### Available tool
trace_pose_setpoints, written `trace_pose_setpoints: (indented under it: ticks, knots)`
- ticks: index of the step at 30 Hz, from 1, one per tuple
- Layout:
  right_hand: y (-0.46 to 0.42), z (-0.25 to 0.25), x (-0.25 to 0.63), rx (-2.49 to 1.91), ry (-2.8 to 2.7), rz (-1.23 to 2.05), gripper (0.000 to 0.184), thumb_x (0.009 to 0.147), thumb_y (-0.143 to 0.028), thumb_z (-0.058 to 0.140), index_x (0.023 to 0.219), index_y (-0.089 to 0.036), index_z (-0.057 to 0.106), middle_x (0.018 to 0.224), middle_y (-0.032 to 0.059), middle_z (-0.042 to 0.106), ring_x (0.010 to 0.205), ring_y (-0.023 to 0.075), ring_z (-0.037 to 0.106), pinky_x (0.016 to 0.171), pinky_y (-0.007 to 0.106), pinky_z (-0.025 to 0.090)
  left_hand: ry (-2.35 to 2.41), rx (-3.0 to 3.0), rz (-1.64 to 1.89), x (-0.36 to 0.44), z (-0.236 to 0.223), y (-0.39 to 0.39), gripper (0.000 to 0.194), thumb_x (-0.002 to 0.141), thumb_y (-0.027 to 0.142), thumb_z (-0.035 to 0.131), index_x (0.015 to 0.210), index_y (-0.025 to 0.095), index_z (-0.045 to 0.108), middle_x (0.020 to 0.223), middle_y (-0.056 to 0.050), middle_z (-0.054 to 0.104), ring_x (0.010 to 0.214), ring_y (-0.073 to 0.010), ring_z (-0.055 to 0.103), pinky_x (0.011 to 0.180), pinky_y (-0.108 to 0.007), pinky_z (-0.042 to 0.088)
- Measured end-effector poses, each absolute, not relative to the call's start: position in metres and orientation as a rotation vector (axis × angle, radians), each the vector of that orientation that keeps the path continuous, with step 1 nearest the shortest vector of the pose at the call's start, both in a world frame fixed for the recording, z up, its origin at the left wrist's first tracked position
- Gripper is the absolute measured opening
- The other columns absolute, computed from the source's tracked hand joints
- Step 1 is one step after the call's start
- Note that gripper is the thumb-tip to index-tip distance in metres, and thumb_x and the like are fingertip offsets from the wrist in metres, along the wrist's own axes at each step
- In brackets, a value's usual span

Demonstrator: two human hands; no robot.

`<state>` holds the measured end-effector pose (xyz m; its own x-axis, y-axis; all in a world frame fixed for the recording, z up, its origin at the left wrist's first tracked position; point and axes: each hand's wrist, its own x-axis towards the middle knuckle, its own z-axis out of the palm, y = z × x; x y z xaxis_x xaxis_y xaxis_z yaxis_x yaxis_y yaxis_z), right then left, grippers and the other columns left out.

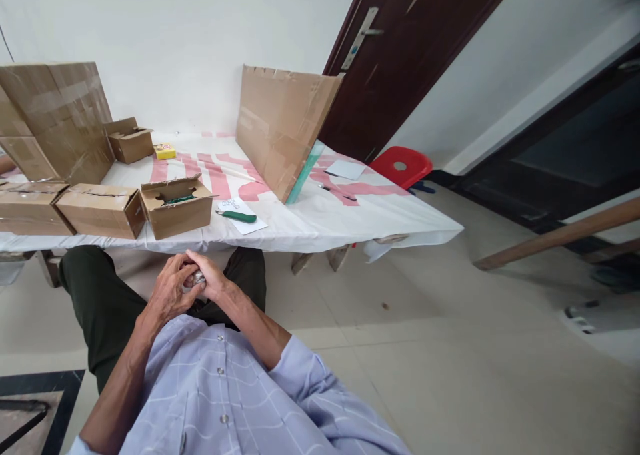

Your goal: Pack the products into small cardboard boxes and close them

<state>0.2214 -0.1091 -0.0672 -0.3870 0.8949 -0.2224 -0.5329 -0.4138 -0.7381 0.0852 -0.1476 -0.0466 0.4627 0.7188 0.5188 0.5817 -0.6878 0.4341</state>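
My left hand (167, 292) and my right hand (213, 278) are closed together in my lap, below the table's front edge. Between the fingers shows a small greyish metallic thing (194, 282) that I cannot make out. On the table just ahead stands an open cardboard box (177, 208) with something green inside. A green-handled knife (239, 216) lies on a slip of white paper (246, 226) right of that box.
The white-and-pink covered table (320, 225) carries closed boxes (100, 210) at left, a small open box (129, 142), a yellow pack (165, 150), and upright cardboard sheets (280, 125). A red stool (400, 165), dark door (400, 48) and wooden pole (560, 234) are at right.
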Motion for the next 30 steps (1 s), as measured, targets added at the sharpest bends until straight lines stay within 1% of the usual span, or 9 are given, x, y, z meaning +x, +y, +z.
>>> trace_pose_setpoints:
  ticks: [6,13,21,26,30]
  knots:
    - [-0.1088,-0.0687,0.2209,-0.764,-0.707,1.947,0.043,0.092,-0.055,0.075,0.073,-0.018,0.062,0.052,-0.0053,0.054,0.045,0.0077,0.046,0.046,0.02,0.037,1.126,2.523,1.018,0.0852,-0.0457,-0.1485,0.029,0.091,0.024,0.068,0.118,0.018,0.075,0.125,-0.014,0.069,0.113,-0.0303,0.064,0.099,-0.046,0.058]
    - [-0.11,-0.0688,0.2208,-0.758,-0.688,1.937,0.04,0.093,-0.052,0.074,0.075,-0.018,0.064,0.055,-0.0042,0.056,0.048,0.0081,0.048,0.046,0.02,0.037,1.151,2.514,0.993,0.0838,-0.0481,-0.1478,0.029,0.092,0.026,0.068,0.118,0.019,0.076,0.125,-0.013,0.069,0.112,-0.0296,0.064,0.099,-0.046,0.057]
    - [-0.1096,-0.0729,0.2186,-0.756,-0.664,1.946,0.039,0.097,-0.048,0.069,0.073,-0.019,0.062,0.054,-0.0041,0.056,0.045,0.0079,0.044,0.045,0.021,0.036,1.146,2.505,0.979,0.0843,-0.0484,-0.1489,0.03,0.091,0.024,0.067,0.119,0.019,0.076,0.125,-0.013,0.07,0.11,-0.0295,0.065,0.098,-0.046,0.058]
    - [-0.1093,-0.0762,0.2181,-0.765,-0.655,1.949,0.04,0.095,-0.052,0.073,0.074,-0.019,0.061,0.054,-0.0051,0.056,0.045,0.0076,0.044,0.045,0.02,0.035,1.158,2.501,0.973,0.0837,-0.0497,-0.1488,0.03,0.09,0.023,0.067,0.119,0.018,0.076,0.127,-0.014,0.069,0.113,-0.0306,0.064,0.099,-0.047,0.057]
    - [-0.1092,-0.0764,0.2188,-0.771,-0.638,1.956,0.038,0.095,-0.048,0.071,0.075,-0.018,0.063,0.055,-0.0043,0.058,0.044,0.0077,0.046,0.045,0.021,0.038,1.152,2.496,0.967,0.0841,-0.0494,-0.1486,0.028,0.09,0.023,0.068,0.117,0.02,0.076,0.125,-0.012,0.07,0.111,-0.0295,0.065,0.098,-0.045,0.057]
